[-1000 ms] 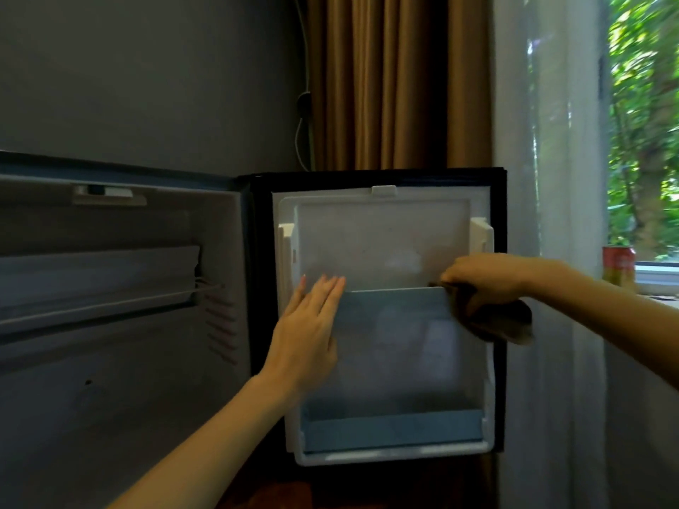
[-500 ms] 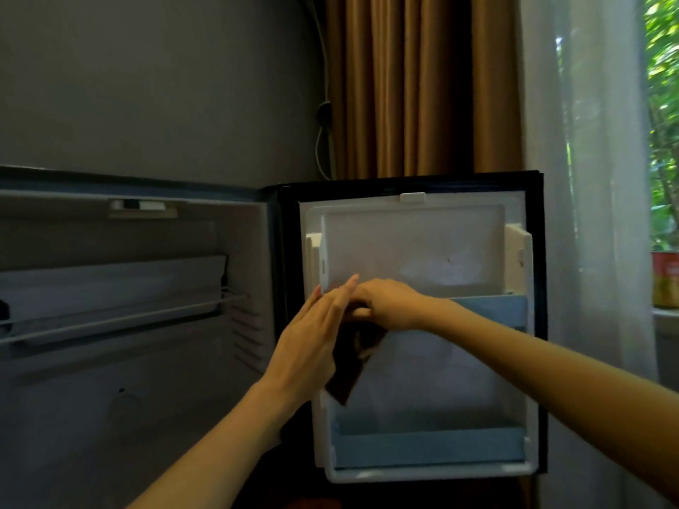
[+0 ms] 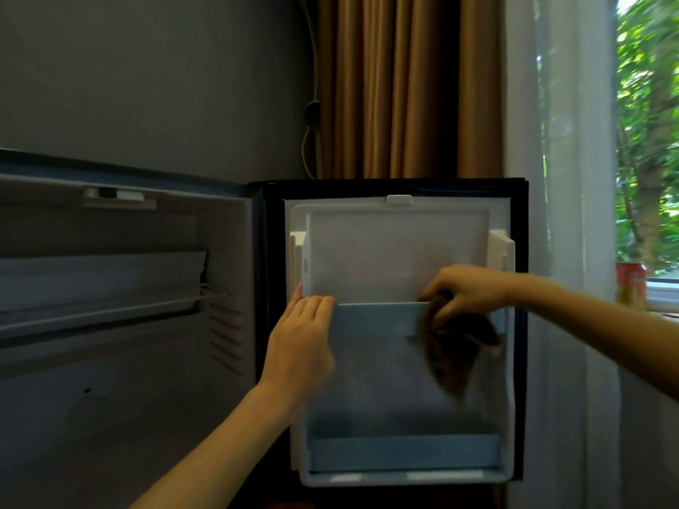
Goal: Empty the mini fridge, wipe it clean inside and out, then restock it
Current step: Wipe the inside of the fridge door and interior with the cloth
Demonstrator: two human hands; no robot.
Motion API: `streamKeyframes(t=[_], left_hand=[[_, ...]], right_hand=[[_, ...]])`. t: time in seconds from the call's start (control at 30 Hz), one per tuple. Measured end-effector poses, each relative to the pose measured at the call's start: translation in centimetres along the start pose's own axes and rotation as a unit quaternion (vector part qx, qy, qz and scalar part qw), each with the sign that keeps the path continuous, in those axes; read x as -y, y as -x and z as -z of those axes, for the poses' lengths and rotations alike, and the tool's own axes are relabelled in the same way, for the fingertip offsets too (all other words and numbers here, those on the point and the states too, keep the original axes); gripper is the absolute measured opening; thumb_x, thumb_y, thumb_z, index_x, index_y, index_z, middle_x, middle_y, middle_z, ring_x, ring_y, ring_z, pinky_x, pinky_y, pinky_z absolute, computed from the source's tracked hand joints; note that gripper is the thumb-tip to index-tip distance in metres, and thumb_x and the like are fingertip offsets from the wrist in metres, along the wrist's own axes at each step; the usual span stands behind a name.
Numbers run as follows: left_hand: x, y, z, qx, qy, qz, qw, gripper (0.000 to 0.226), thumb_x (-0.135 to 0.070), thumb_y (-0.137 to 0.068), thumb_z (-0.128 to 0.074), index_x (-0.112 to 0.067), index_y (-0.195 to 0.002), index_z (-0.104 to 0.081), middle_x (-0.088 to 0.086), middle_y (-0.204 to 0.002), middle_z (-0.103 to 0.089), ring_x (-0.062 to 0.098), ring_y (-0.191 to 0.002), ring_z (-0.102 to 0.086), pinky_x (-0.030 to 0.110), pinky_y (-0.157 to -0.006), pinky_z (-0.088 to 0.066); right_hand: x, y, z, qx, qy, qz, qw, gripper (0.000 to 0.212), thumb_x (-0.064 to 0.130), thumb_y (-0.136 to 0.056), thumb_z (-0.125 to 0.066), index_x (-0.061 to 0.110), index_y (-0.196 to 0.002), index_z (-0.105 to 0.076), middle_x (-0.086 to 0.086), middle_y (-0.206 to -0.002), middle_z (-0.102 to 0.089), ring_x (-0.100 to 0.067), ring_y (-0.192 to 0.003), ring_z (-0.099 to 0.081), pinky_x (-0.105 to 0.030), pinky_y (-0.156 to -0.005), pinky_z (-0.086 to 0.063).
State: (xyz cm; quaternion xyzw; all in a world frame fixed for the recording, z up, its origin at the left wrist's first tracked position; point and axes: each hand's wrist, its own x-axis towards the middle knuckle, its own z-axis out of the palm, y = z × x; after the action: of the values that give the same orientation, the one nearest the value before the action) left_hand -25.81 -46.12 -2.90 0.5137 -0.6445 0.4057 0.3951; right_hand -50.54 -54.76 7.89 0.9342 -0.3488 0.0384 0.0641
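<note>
At the inner face of the open fridge door (image 3: 397,251), wipes with a dark cloth (image 3: 455,354). Clamps the right hand (image 3: 466,292) on that cloth at the right end of the door's upper shelf rail (image 3: 378,319), letting the cloth hang down in front of the rail. Hooks the left hand (image 3: 301,347) over the rail's left end, fingers curled on its top edge, one finger straight against the door liner; apparently steadies the door.

Find nothing stored behind the upper rail or in the door's lower shelf (image 3: 404,455). Find nothing in the cabinet (image 3: 110,380) left of the door except its wire shelf (image 3: 110,313). Judge emptying done. Judge the inside wipe under way; cannot tell which surfaces are finished. Cannot see the door's outer face, so rate the outside wipe as pending. Note a red can (image 3: 630,288) on the sill right of the door, well apart from it; possibly stock for return. Rate restocking as not begun.
</note>
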Motion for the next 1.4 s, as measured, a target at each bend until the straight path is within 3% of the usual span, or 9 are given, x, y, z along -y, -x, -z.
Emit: streamKeyframes(t=[0.27, 0.5, 0.63, 0.7, 0.8, 0.93, 1.13, 1.27, 1.4], left_hand=[[-1.0, -2.0, 2.0, 0.034, -0.013, 0.004, 0.999, 0.030, -0.001, -0.048, -0.074, -0.014, -0.070, -0.058, 0.000, -0.056, -0.058, 0.022, -0.056, -0.064, 0.036, -0.083, -0.055], [-1.9, -2.6, 1.1, 0.070, -0.090, 0.025, 0.993, 0.039, -0.048, -0.082, -0.046, -0.014, -0.068, -0.060, 0.001, -0.057, -0.058, 0.019, -0.053, -0.060, 0.044, -0.105, -0.044], [-2.6, -3.0, 0.0, 0.071, -0.108, 0.015, 0.992, 0.029, -0.038, -0.065, -0.078, -0.014, -0.071, -0.062, 0.002, -0.066, -0.063, 0.021, -0.063, -0.065, 0.046, -0.104, -0.045], [-3.0, -2.9, -1.0, 0.065, -0.064, -0.018, 0.996, 0.032, -0.027, -0.052, -0.084, -0.014, -0.070, -0.063, 0.002, -0.067, -0.062, 0.020, -0.063, -0.064, 0.037, -0.087, -0.056], [-3.3, -2.9, -2.0, 0.048, -0.013, -0.008, 0.999, 0.030, -0.021, -0.053, -0.082, -0.016, -0.070, -0.057, 0.000, -0.065, -0.056, 0.019, -0.057, -0.056, 0.027, -0.054, -0.047], [-2.8, -2.8, -2.3, 0.007, -0.020, -0.013, 1.000, 0.028, -0.022, -0.057, -0.080, -0.018, -0.069, -0.055, -0.001, -0.064, -0.054, 0.018, -0.057, -0.054, 0.028, -0.051, -0.041], [-2.9, -2.7, -3.0, -0.008, 0.021, 0.013, 1.000, 0.022, -0.020, -0.062, -0.073, -0.017, -0.068, -0.052, -0.002, -0.062, -0.051, 0.016, -0.055, -0.050, 0.025, -0.054, -0.033], [-2.9, -3.1, -3.0, 0.006, 0.021, 0.012, 1.000, 0.011, -0.025, -0.072, -0.050, -0.017, -0.065, -0.052, 0.000, -0.058, -0.053, 0.019, -0.052, -0.052, 0.028, -0.051, -0.038], [-2.7, -3.5, -2.3, 0.045, 0.026, 0.023, 0.998, 0.019, -0.022, -0.074, -0.070, -0.016, -0.065, -0.053, 0.000, -0.057, -0.056, 0.017, -0.051, -0.053, 0.027, -0.054, -0.034]], right_hand=[[7.7, -7.5, -3.2, -0.147, -0.110, 0.066, 0.981, 0.012, 0.025, -0.090, -0.062, 0.016, -0.093, -0.069, -0.006, -0.090, -0.069, -0.021, -0.081, -0.063, -0.043, -0.079, -0.052], [2.4, -2.1, 3.1, -0.140, 0.028, 0.021, 0.990, 0.031, 0.021, -0.085, -0.069, 0.026, -0.115, -0.068, 0.005, -0.103, -0.067, -0.012, -0.092, -0.060, -0.035, -0.083, -0.051], [3.0, -2.8, 5.4, -0.530, 0.114, 0.066, 0.838, 0.027, 0.014, -0.083, -0.068, 0.019, -0.109, -0.064, 0.000, -0.105, -0.063, -0.018, -0.096, -0.057, -0.033, -0.071, -0.050], [4.0, -5.4, 4.3, -0.585, 0.166, 0.102, 0.787, 0.019, 0.013, -0.086, -0.062, 0.012, -0.105, -0.065, -0.008, -0.106, -0.063, -0.024, -0.095, -0.059, -0.034, -0.067, -0.052], [3.3, -9.0, 0.9, -0.531, 0.231, 0.197, 0.791, 0.027, 0.014, -0.091, -0.052, 0.010, -0.112, -0.070, -0.012, -0.118, -0.065, -0.031, -0.109, -0.062, -0.042, -0.086, -0.055], [-0.6, -7.1, -1.4, -0.337, 0.299, 0.293, 0.843, 0.044, 0.009, -0.090, -0.051, 0.015, -0.133, -0.056, -0.007, -0.142, -0.051, -0.023, -0.134, -0.043, -0.039, -0.109, -0.037], [-4.0, -3.9, 3.0, -0.348, 0.382, 0.216, 0.829, 0.066, -0.002, -0.075, -0.059, 0.015, -0.137, -0.046, -0.011, -0.138, -0.053, -0.027, -0.126, -0.051, -0.042, -0.087, -0.055], [0.2, -7.1, -0.1, -0.321, 0.359, 0.244, 0.842, 0.055, 0.008, -0.081, -0.058, 0.012, -0.136, -0.052, -0.010, -0.141, -0.050, -0.027, -0.130, -0.047, -0.040, -0.106, -0.027], [-0.4, -5.8, 0.0, -0.161, 0.354, 0.264, 0.883, 0.076, -0.002, -0.086, -0.059, 0.026, -0.148, -0.023, 0.008, -0.155, -0.013, -0.013, -0.144, -0.007, -0.036, -0.115, -0.005]])
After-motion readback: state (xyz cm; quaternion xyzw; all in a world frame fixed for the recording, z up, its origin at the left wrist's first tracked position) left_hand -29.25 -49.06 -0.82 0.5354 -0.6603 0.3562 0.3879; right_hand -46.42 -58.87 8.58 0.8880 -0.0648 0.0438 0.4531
